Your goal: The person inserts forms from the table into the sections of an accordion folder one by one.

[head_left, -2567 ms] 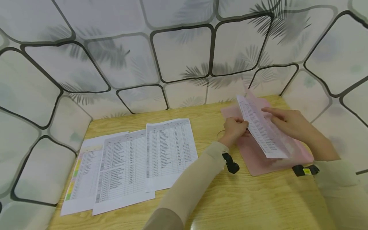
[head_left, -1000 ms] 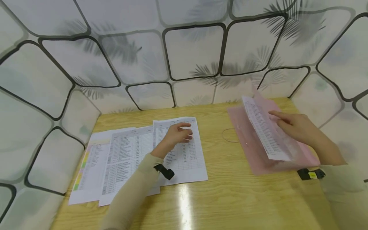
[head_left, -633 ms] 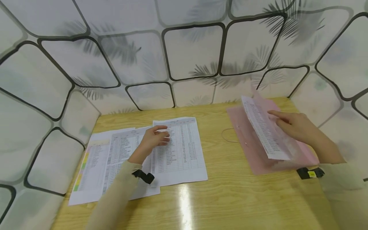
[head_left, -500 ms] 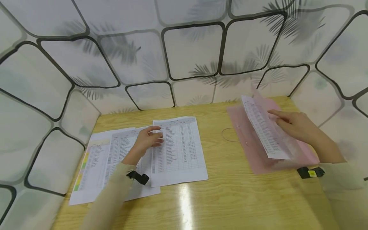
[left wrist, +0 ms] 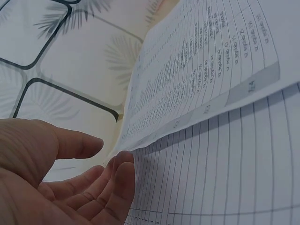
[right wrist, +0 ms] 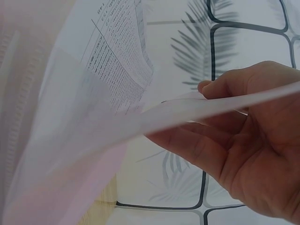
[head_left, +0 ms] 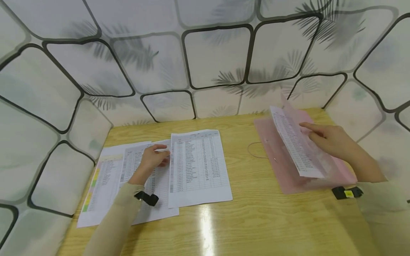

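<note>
My left hand (head_left: pixel 152 159), fingers apart from the thumb, reaches the left edge of a printed sheet (head_left: pixel 200 163). In the left wrist view its fingertips (left wrist: pixel 124 171) are right at that sheet's edge, which overlaps another printed sheet (left wrist: pixel 211 173). On the right, my right hand (head_left: pixel 333 140) holds up a clear plastic sleeve (head_left: pixel 309 151) of a pink folder (head_left: pixel 278 174). The right wrist view shows the sleeve's edge (right wrist: pixel 187 116) running between thumb and fingers. A printed sheet (head_left: pixel 289 142) stands tilted, partly inside the sleeve.
Two more printed sheets lie overlapped at the left, a middle sheet (head_left: pixel 160 204) and one with coloured strips (head_left: pixel 102 185). A thin elastic loop (head_left: pixel 253 155) sticks out from the folder. The wooden table (head_left: pixel 256 224) meets patterned walls (head_left: pixel 214 103) behind and at both sides.
My left hand let go of the sheet at the folder, crossed leftward over the loose sheets, and came to the rightmost sheet's left edge. My right hand stays at the sleeve.
</note>
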